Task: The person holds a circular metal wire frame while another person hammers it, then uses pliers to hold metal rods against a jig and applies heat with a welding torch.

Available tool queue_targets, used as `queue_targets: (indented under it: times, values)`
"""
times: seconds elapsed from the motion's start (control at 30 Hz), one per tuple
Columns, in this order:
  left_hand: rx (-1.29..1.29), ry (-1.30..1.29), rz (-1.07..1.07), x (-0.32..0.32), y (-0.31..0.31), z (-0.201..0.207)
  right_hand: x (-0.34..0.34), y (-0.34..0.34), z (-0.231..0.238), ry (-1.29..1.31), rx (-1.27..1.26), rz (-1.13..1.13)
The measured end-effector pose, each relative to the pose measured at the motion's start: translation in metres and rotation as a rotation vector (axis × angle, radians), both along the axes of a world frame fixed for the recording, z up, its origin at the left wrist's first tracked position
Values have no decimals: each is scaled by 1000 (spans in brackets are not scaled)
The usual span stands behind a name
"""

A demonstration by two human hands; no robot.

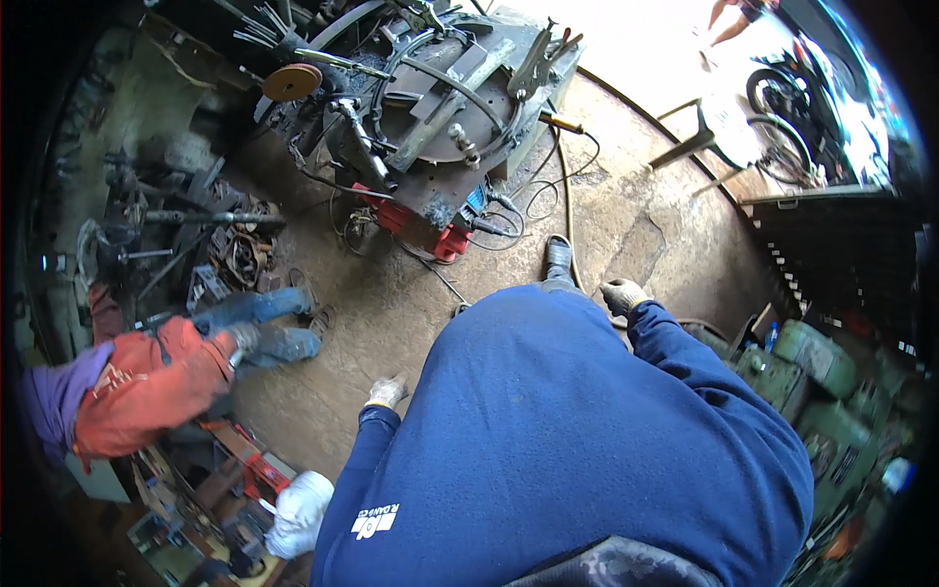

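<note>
My left hand (389, 391), in a pale work glove, hangs beside my body over the concrete floor; its fingers are loosely apart and nothing shows in them. On the other side my right hand (623, 296), gloved too with darker fingertips, has its fingers curled in, and no object is visible in it. Neither hand touches anything. Ahead of me stands a cluttered metal work table (445, 191) bearing flat bars, a curved steel hoop (416, 64) and locking pliers (533, 73). A red machine (416, 220) with cables sits under its near edge.
At the left, a person in an orange top (152, 386) stands near scrap metal (240, 254). A hose (570, 225) runs along the floor by my foot. Green machinery (822, 391) is close at right. Motorcycles (782, 117) and another person's legs (729, 29) appear beyond the doorway.
</note>
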State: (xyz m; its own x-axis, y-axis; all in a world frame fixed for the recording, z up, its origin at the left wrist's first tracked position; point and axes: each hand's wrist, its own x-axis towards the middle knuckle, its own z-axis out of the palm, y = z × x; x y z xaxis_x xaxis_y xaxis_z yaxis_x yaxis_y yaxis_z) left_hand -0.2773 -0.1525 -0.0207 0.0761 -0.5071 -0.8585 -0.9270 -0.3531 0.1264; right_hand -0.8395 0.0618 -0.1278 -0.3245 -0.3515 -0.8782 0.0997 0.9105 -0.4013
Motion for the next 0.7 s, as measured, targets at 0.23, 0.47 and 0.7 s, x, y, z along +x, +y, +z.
queue_targets:
  times: [0.23,0.47,0.7]
  values:
    - [-141,102,241,-126,35,34,-146,-67,-15,6,-47,114]
    - [-221,102,252,-188,47,73,-211,-131,-9,70,-106,214]
    - [-98,-64,146,-154,62,34,-163,-132,-18,-63,-102,147]
